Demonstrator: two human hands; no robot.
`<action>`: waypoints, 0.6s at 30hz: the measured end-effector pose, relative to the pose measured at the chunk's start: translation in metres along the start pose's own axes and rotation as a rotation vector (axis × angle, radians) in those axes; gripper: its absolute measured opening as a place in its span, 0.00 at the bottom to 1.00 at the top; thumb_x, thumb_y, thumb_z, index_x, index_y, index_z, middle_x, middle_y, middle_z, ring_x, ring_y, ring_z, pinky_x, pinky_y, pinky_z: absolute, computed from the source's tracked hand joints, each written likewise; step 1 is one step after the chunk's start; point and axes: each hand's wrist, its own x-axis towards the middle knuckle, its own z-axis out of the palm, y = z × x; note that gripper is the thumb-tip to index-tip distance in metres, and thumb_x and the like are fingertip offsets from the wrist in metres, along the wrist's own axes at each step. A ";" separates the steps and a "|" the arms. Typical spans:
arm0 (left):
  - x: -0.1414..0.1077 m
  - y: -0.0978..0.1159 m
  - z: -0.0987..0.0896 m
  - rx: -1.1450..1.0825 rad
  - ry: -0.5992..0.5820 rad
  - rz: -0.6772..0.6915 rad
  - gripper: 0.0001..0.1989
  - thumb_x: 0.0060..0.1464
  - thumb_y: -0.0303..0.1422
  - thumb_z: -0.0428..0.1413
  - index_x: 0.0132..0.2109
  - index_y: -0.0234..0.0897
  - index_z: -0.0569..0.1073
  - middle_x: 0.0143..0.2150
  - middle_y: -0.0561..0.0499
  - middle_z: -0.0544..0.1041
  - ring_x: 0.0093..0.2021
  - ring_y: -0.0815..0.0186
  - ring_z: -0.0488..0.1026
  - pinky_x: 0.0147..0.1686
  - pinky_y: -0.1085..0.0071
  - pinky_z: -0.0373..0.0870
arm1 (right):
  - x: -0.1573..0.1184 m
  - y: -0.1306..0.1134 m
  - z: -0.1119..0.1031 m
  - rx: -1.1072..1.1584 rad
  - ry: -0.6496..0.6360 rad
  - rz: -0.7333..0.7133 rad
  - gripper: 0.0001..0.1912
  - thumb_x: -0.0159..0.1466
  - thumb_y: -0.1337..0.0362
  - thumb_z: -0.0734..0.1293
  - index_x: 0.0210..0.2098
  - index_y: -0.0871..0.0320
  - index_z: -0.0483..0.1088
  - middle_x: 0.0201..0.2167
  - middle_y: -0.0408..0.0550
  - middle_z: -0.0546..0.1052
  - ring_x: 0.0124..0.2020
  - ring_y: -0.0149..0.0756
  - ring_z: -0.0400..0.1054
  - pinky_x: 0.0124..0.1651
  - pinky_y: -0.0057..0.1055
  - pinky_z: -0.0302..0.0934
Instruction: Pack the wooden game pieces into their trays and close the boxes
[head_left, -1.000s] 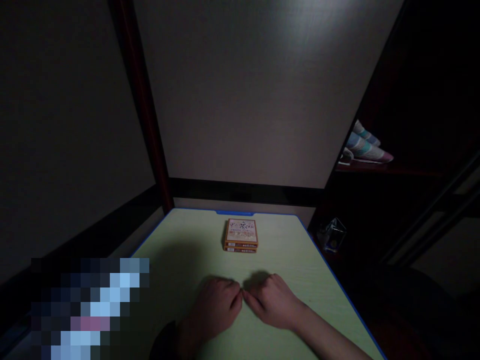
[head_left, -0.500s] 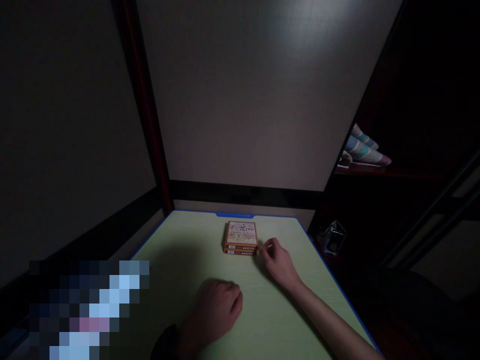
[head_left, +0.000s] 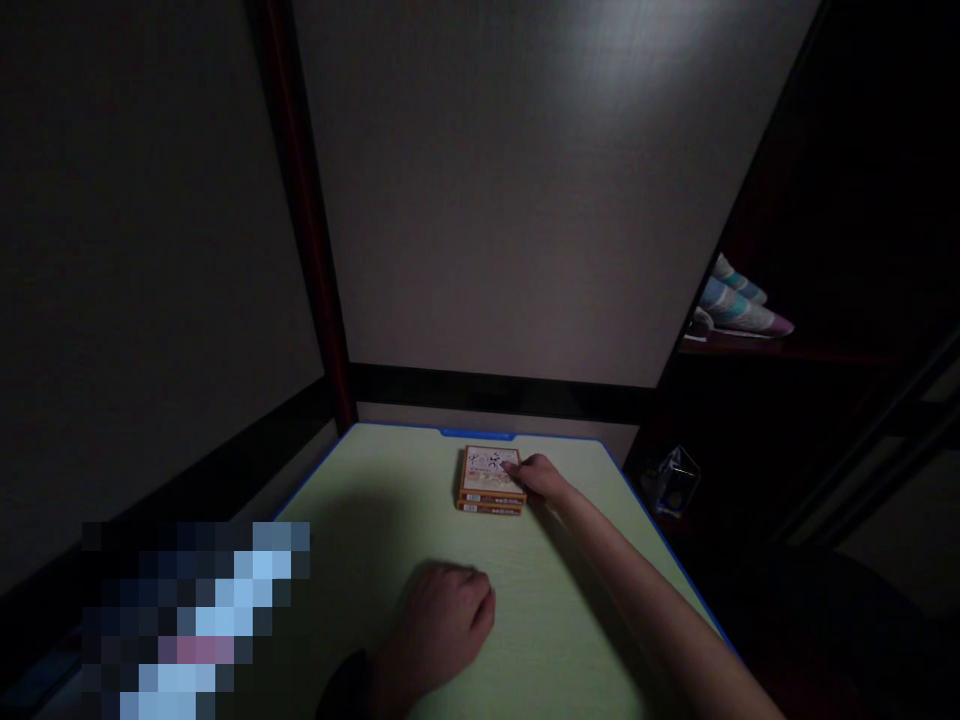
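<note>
Two flat orange-edged boxes lie stacked on a pale green table near its far edge. The upper box has a light printed top with dark lettering; only the front side of the lower box shows. My right hand is closed on the right edge of the upper box, thumb on its top, the other fingers largely hidden at the side. My left hand rests on the table in front of the stack, curled into a fist, with nothing visible in it.
A pale panel wall stands behind the table's blue rim. To the right, striped cloth items lie on a dark shelf, with a shiny dark container below. A blurred-out patch covers the lower left.
My right hand has moved forward from beside the stack and taken hold of the upper box, which sits slightly shifted over the lower one. My left hand stays curled on the table.
</note>
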 end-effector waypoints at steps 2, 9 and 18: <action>0.000 0.001 -0.001 -0.002 -0.008 -0.002 0.15 0.63 0.30 0.46 0.37 0.36 0.78 0.38 0.43 0.82 0.40 0.56 0.78 0.42 0.62 0.69 | 0.000 -0.005 -0.003 -0.019 -0.005 0.032 0.18 0.54 0.55 0.78 0.28 0.63 0.72 0.13 0.42 0.68 0.16 0.30 0.63 0.18 0.24 0.50; -0.002 -0.001 -0.001 -0.008 0.025 0.031 0.15 0.62 0.30 0.47 0.35 0.36 0.77 0.36 0.44 0.81 0.37 0.59 0.78 0.40 0.65 0.69 | -0.006 -0.018 -0.010 0.019 -0.023 0.088 0.17 0.54 0.60 0.78 0.23 0.60 0.67 0.09 0.40 0.64 0.12 0.26 0.56 0.15 0.25 0.43; 0.016 -0.018 0.004 -0.733 0.273 -0.147 0.09 0.57 0.37 0.50 0.33 0.38 0.71 0.33 0.49 0.77 0.35 0.65 0.73 0.36 0.70 0.69 | -0.015 -0.019 -0.009 0.193 -0.014 0.074 0.18 0.59 0.61 0.73 0.20 0.60 0.65 0.08 0.39 0.61 0.11 0.23 0.49 0.13 0.25 0.40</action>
